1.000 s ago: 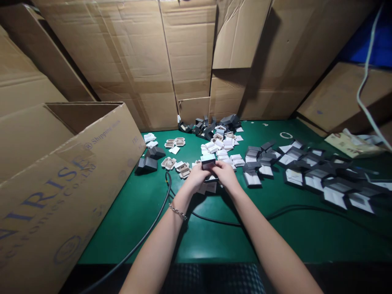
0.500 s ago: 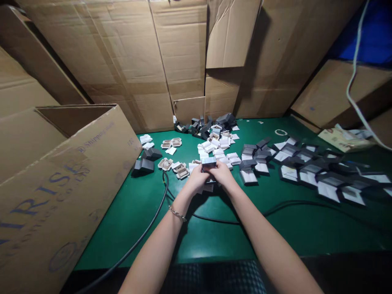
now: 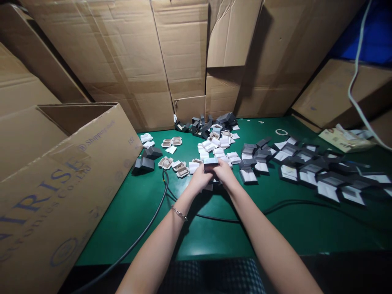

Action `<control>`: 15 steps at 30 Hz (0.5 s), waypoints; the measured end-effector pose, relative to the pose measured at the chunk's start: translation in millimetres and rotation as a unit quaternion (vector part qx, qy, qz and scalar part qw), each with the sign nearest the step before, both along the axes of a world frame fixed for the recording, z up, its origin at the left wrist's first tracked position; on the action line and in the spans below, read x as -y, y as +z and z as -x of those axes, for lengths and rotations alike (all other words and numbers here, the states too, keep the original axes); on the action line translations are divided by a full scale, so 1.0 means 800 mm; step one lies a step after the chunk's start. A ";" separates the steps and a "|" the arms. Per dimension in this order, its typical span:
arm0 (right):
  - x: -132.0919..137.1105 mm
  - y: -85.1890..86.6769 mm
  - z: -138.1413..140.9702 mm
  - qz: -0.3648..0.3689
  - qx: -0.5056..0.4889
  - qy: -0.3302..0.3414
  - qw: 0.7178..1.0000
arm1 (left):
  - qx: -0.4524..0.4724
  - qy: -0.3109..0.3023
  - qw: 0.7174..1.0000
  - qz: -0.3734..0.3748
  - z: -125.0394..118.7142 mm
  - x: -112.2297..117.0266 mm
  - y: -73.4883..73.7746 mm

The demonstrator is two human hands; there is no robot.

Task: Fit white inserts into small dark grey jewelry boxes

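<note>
Left hand: the left hand (image 3: 201, 178) has its grip closed on the near left side of a small box (image 3: 211, 161), with the fingers partly hidden.
Right hand: the right hand (image 3: 223, 171) has its grip clamped on the right side of the same box.
Small box: between the two hands, in front of the person, near the middle of the surface (image 3: 214, 245); a pale strip shows along its top edge, with dark parts below. Fingers cover too much to tell how far it is open.
Wrist: a chain bracelet (image 3: 179, 213) circles the left one.
Beyond the hands: a cluster of white inserts (image 3: 212, 146), with a heap of black boxes (image 3: 202, 128) behind it, near the cardboard wall (image 3: 122, 61).
Left of the hands: brown trays (image 3: 181, 169) lie in loose groups; farther left, two dark boxes (image 3: 143, 164) sit just beside a large printed carton (image 3: 76, 183).
Right of the hands: many open boxes (image 3: 309, 175), dark outside and pale inside, spread toward the right edge; a white ring (image 3: 281, 132) lies behind them.
Cable: a black cable (image 3: 153, 220) loops across the green surface and passes behind both forearms.
Far right: a cream packet (image 3: 346, 141) lies near the back, and a white cord (image 3: 355, 73) hangs above.
</note>
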State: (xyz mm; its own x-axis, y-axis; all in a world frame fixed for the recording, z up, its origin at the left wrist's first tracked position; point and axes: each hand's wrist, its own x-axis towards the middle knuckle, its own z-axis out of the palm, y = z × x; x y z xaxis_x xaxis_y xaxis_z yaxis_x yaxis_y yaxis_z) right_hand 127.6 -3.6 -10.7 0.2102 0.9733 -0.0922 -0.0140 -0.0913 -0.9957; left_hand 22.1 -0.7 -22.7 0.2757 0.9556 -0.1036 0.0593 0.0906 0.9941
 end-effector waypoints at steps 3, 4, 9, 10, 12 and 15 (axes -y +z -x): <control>0.004 0.006 0.001 -0.014 0.003 0.013 1.000 | 0.045 0.028 0.999 -0.006 -0.002 0.001 0.002; 0.005 0.009 0.002 -0.012 -0.015 0.024 1.000 | 0.080 0.037 0.996 -0.003 -0.002 0.001 0.004; 0.008 0.023 0.003 -0.007 -0.081 0.019 0.997 | 0.186 0.084 0.977 0.055 0.004 -0.004 0.014; 0.009 0.025 0.002 -0.023 -0.075 -0.005 0.997 | 0.193 0.110 0.973 0.056 0.008 -0.008 0.016; 0.010 0.028 -0.002 -0.066 -0.055 -0.051 0.995 | 0.210 0.167 0.962 0.056 0.018 -0.017 0.017; 0.007 0.025 -0.014 -0.119 -0.003 -0.104 0.987 | 0.232 0.221 0.945 0.070 0.035 -0.029 0.016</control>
State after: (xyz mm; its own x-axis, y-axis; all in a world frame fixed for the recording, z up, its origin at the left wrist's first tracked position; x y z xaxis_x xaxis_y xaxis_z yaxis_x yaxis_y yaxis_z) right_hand 138.9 -9.4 9.6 0.4072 0.9036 0.1330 -0.0138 0.1517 -0.9883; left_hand -5.5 22.2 -9.7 -0.1005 0.9740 -0.2029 -0.4535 0.1366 0.8807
